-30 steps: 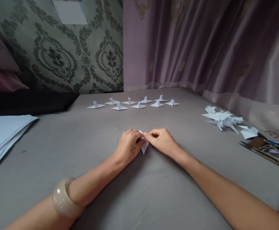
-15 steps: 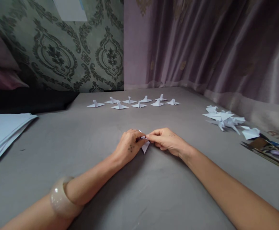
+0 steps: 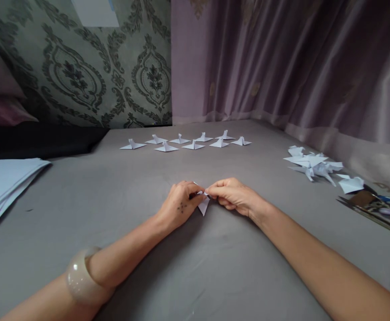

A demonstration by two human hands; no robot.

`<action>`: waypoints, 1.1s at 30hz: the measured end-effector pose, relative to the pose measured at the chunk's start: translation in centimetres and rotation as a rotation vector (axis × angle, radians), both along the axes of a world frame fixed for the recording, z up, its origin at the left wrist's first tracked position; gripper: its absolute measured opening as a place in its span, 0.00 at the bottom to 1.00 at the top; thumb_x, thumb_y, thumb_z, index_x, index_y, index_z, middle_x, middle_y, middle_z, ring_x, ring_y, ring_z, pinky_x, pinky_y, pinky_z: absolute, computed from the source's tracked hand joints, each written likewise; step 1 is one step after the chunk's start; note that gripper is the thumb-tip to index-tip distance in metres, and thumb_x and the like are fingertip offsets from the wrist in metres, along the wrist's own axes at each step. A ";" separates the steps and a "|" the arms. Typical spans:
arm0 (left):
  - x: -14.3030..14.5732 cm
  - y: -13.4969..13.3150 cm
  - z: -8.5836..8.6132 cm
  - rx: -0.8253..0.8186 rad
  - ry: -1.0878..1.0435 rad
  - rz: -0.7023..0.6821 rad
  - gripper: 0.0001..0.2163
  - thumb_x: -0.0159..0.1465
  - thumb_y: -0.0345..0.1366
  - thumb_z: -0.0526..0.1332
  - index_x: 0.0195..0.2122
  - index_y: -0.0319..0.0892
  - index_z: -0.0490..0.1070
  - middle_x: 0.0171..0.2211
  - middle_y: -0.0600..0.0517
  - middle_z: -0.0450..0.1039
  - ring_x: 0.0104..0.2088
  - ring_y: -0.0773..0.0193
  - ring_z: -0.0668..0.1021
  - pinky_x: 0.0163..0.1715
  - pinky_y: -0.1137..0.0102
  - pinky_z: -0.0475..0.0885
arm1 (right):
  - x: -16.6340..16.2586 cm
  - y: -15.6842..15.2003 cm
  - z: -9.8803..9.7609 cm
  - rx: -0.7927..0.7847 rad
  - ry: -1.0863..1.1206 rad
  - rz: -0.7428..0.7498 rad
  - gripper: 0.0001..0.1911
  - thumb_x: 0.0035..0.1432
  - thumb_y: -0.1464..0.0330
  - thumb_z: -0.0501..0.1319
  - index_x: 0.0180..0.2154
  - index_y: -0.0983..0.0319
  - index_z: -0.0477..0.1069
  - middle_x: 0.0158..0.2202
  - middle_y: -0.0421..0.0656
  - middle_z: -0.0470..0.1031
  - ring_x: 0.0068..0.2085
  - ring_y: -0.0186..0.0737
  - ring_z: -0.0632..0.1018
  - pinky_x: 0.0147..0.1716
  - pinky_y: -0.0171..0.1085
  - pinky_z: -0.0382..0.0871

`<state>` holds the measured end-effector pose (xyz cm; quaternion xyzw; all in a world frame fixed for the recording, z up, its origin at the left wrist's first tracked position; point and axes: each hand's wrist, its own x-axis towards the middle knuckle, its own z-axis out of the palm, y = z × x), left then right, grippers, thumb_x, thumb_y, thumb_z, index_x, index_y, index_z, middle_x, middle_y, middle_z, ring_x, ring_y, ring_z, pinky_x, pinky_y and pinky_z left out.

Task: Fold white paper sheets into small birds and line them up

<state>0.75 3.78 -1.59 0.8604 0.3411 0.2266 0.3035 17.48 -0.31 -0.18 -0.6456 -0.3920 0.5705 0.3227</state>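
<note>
Between my two hands is a small piece of folded white origami paper [image 3: 204, 207], one pointed flap hanging toward me. My left hand [image 3: 182, 200] is closed on it from the left, thumb and fingers pinching its upper part. From the right, my right hand [image 3: 230, 195] pinches the paper's upper edge with thumb and forefinger, its other fingers curled in. My fingers cover most of the folds, so the full shape is hidden. Both hands are low over the grey tabletop [image 3: 195, 263].
Several folded paper birds [image 3: 194, 145] stand in two rows at the back. On the right are a heap of folded paper figures [image 3: 310, 164] and blurred tools, including scissors [image 3: 369, 215]. A stack of white paper sheets [image 3: 9, 187] lies left, near black cloth [image 3: 44, 140].
Both hands stay almost in place, still pinching the paper. Its lower point has shifted slightly to the right, and the right fingertips have moved a little right.
</note>
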 end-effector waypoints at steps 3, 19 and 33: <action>0.0 0.0 0.1 -0.009 -0.009 -0.030 0.09 0.62 0.34 0.57 0.37 0.44 0.77 0.33 0.51 0.76 0.35 0.63 0.74 0.36 0.71 0.67 | 0.1 0.0 0.0 -0.007 -0.033 0.004 0.06 0.45 0.68 0.61 0.22 0.63 0.66 0.15 0.30 0.53 0.15 0.22 0.49 0.12 0.29 0.36; -0.2 0.1 -0.1 -0.004 -0.042 -0.061 0.09 0.62 0.34 0.57 0.34 0.48 0.78 0.34 0.53 0.78 0.37 0.63 0.76 0.38 0.71 0.67 | 0.3 0.3 0.7 -0.054 -0.133 0.079 0.13 0.45 0.67 0.61 0.17 0.60 0.57 0.12 0.29 0.49 0.14 0.23 0.47 0.13 0.31 0.35; 0.0 -0.1 0.1 -0.073 -0.040 -0.006 0.09 0.62 0.34 0.57 0.31 0.46 0.78 0.34 0.54 0.78 0.39 0.62 0.77 0.37 0.72 0.67 | 1.2 -2.4 0.1 0.521 -0.567 0.125 0.07 0.51 0.67 0.61 0.35 0.58 0.72 0.32 0.37 0.71 0.24 0.28 0.66 0.25 0.31 0.60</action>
